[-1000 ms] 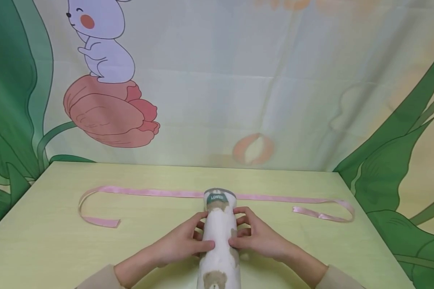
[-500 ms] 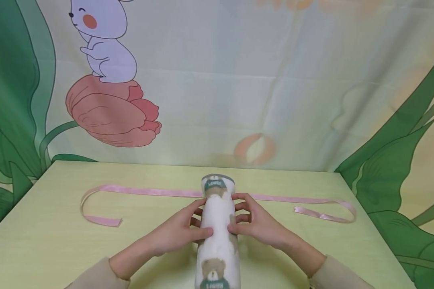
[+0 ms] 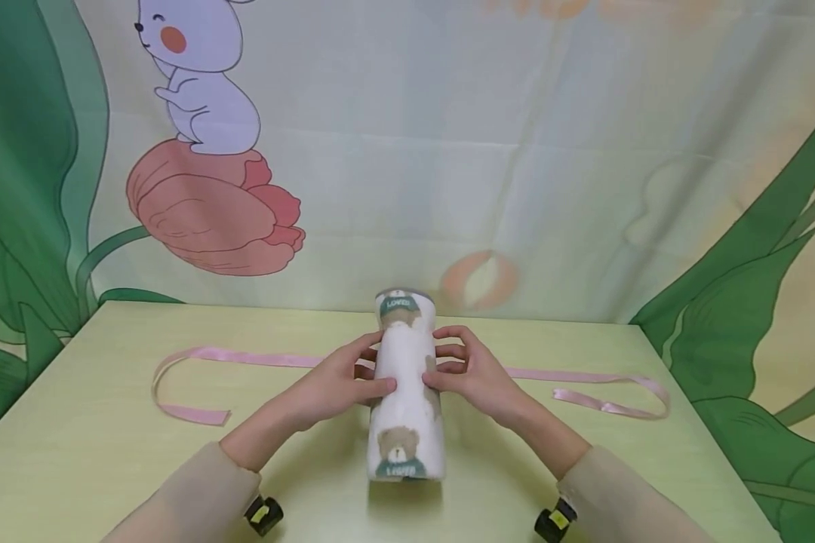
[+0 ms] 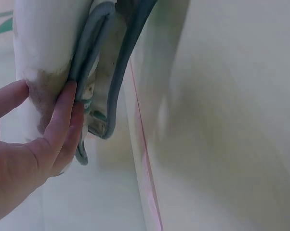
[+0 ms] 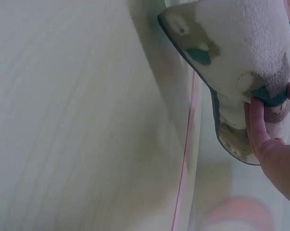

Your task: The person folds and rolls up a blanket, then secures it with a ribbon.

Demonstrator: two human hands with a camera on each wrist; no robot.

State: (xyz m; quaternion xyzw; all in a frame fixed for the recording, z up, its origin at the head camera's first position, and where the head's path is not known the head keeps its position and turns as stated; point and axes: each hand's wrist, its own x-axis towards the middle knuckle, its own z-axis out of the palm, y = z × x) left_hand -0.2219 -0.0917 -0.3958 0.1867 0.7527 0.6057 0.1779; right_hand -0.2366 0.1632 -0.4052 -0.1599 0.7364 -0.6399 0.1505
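Both hands grip a rolled white towel (image 3: 404, 369) printed with brown bears in green sweaters. It is held above the table, its shadow below the near end. My left hand (image 3: 342, 377) pinches its left side, thumb on top and fingers down the side. From the right, my right hand (image 3: 472, 373) grips it the same way. In the left wrist view, grey-blue bound edges of the towel (image 4: 48, 43) hang in folds under the roll. A pink ribbon (image 3: 258, 359) lies across the table beyond, its middle hidden behind the towel and hands.
The pale yellow table (image 3: 95, 467) ends at a printed backdrop (image 3: 394, 188) with a rabbit, flowers and leaves. The ribbon's right end (image 3: 611, 407) curls back toward the near side. Small black devices (image 3: 263, 516) sit by both sleeves.
Both hands have lifted the rolled towel and carried it away from me, toward the back of the table. Its near end has come into view. The ribbon lies still.
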